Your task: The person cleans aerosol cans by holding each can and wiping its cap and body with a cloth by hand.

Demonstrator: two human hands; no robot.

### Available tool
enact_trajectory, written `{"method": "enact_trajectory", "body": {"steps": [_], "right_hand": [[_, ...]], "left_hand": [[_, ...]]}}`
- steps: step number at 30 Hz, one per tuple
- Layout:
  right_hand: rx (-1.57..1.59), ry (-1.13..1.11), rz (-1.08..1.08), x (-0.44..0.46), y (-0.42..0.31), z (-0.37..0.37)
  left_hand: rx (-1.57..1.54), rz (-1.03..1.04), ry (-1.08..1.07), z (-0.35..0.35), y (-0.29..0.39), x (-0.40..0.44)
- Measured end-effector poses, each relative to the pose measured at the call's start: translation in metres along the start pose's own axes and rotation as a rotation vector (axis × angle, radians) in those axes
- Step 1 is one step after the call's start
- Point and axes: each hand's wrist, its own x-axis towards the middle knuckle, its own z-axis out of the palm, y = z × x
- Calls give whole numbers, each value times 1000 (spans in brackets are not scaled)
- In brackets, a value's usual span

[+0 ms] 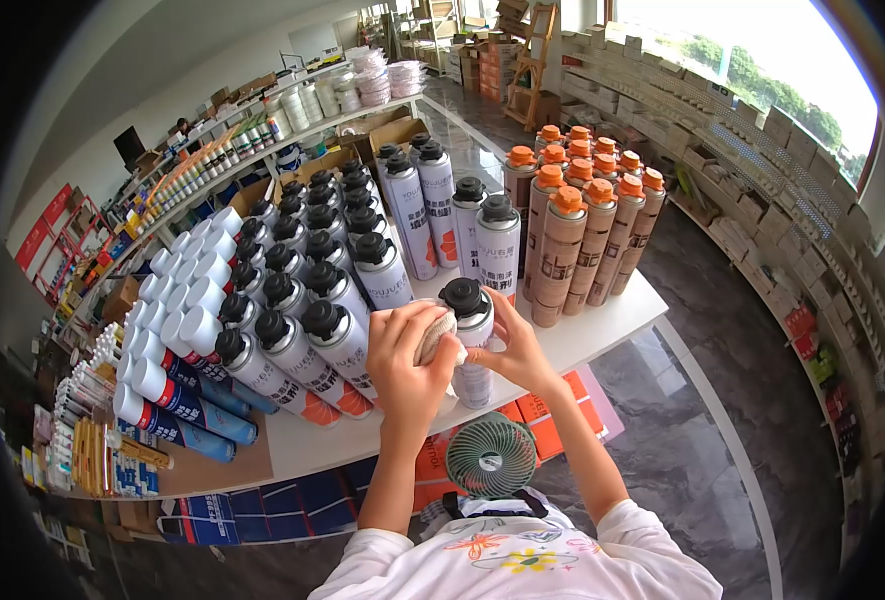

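A white spray can with a black cap stands upright near the table's front edge, between my two hands. My right hand is closed around the can's right side. Pressed in the fingers of my left hand is a beige cloth, held against the can's left side. The palm sides of both hands and part of the can's label are hidden. Just behind stands another black-capped can. Many similar cans fill the table to the left of my hands.
Brown cans with orange caps stand at the right end of the white table. White-capped blue cans line the left. A green fan is close to my body, above orange boxes. Stocked shelves run along the window wall.
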Motion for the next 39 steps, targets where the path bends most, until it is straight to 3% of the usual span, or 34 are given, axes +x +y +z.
{"method": "enact_trajectory", "body": {"steps": [7,15,17,19,23,29,31,33,35,39], "right_hand": [[-36,106,-66,-2,15,10],[-5,236,-87,13,16,27],[8,249,-97,10,20,27],[9,234,-83,2,18,21],[-16,213,-92,-2,12,22],[10,296,-103,-2,15,36],[-29,314,-99,-9,5,38],[-32,334,-92,-12,0,41],[-53,337,-100,-11,2,42],[-102,353,-60,-13,-6,41]], "left_hand": [[115,169,-14,2,-1,-2],[-38,-123,-14,6,-17,11],[34,-67,-5,8,-14,6],[151,188,-1,7,-6,1],[254,365,-46,5,-2,-7],[19,164,75,8,-21,-5],[-184,-183,41,10,-31,-8],[-221,-188,31,6,-32,-11],[-58,31,63,0,-25,-10],[10,182,64,0,-27,-7]]}}
